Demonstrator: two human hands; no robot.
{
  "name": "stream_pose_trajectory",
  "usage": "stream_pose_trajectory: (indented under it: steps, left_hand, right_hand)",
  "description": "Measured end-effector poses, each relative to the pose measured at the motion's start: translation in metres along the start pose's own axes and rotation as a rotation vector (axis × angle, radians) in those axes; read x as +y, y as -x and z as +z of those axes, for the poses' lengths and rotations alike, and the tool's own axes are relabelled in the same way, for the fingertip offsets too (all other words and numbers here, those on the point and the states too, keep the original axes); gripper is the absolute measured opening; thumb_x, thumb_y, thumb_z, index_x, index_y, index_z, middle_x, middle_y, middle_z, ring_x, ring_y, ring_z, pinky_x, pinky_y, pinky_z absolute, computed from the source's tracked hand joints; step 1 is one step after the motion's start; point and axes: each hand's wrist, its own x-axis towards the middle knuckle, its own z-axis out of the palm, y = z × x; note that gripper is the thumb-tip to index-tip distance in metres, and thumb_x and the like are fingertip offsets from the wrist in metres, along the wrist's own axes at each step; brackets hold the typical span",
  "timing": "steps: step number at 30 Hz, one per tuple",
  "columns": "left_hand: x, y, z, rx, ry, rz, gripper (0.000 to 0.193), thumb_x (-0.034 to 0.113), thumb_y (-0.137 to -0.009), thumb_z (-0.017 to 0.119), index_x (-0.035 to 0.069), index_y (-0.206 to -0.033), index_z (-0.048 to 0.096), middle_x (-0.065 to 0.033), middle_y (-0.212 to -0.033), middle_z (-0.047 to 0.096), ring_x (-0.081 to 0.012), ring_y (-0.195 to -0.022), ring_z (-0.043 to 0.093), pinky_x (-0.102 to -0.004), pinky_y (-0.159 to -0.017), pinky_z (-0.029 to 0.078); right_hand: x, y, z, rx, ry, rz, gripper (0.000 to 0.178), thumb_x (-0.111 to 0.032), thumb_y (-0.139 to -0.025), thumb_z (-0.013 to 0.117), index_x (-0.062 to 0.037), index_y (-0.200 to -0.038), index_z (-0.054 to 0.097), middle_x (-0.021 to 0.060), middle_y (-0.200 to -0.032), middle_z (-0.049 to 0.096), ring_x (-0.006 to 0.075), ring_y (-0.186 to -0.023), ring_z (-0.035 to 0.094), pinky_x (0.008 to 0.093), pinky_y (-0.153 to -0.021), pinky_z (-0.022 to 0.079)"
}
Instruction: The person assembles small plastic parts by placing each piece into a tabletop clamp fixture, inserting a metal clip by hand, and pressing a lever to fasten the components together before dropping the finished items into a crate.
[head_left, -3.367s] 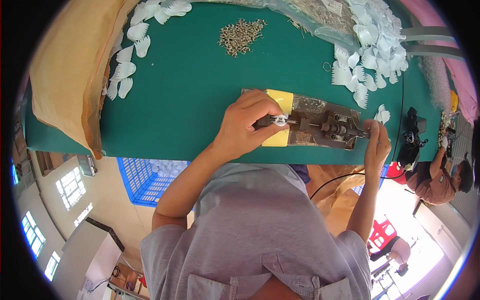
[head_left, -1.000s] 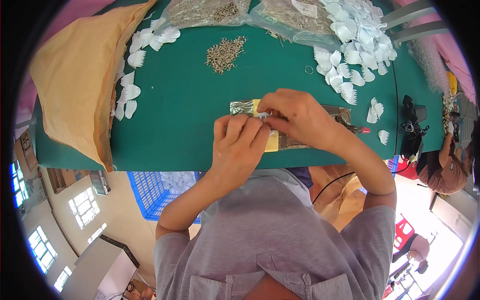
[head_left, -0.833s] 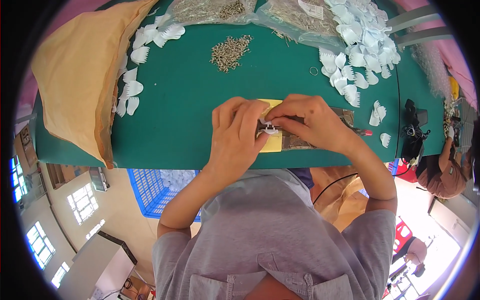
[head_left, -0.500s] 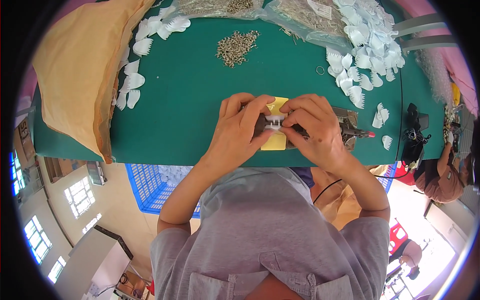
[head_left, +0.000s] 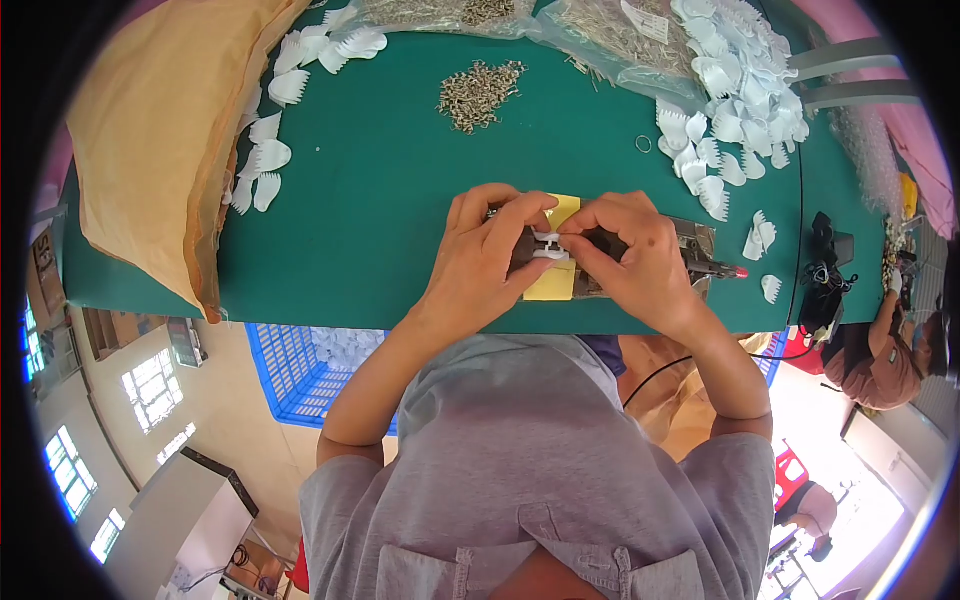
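A small white plastic piece (head_left: 548, 247) sits at a metal fixture (head_left: 697, 240) on the green table. My left hand (head_left: 482, 245) is closed on the piece's left side, thumb below and fingers above. From the right, my right hand (head_left: 635, 255) pinches with thumb and index finger at the piece's right edge. Whatever lies between those fingertips is too small to make out. A yellow patch (head_left: 548, 287) shows under the piece. The fixture's lever has a red tip (head_left: 740, 272) and sticks out right of my right hand.
A pile of small metal hooks (head_left: 480, 97) lies beyond my hands. White toothed plastic pieces (head_left: 735, 110) heap at the far right; more line a brown paper sack (head_left: 150, 160) at left. Clear bags (head_left: 625, 45) lie at the back. A blue basket (head_left: 290, 385) stands below the table edge.
My right thumb and index finger have drawn together into a pinch at the white piece's right edge; that hand's fingers are more bent. My left hand keeps its hold.
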Motion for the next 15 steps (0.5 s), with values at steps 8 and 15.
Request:
stream_pose_trajectory:
  steps: [8, 15]
  left_hand:
    - [-0.013, 0.01, 0.007, 0.048, 0.129, -0.004, 0.057, 0.003, -0.077, 0.087, 0.007, -0.129, 0.062, -0.0049, -0.109, 0.07, -0.024, -0.116, 0.057, -0.0367, -0.094, 0.054]
    - [-0.016, 0.013, 0.013, 0.053, 0.175, 0.007, 0.055, 0.005, -0.078, 0.088, 0.007, -0.128, 0.063, -0.0053, -0.108, 0.071, -0.0245, -0.114, 0.057, -0.0367, -0.094, 0.054]
  right_hand:
    - [0.043, -0.059, -0.05, 0.154, 0.15, 0.088, 0.009, -0.008, -0.092, 0.073, -0.0017, -0.099, 0.076, 0.009, -0.094, 0.077, 0.0183, -0.078, 0.072, 0.0316, -0.074, 0.058]
    - [0.092, -0.114, -0.038, 0.073, 0.354, 0.162, 0.014, -0.02, -0.087, 0.078, -0.0074, -0.093, 0.077, 0.0074, -0.089, 0.077, 0.0255, -0.081, 0.075, 0.039, -0.076, 0.059]
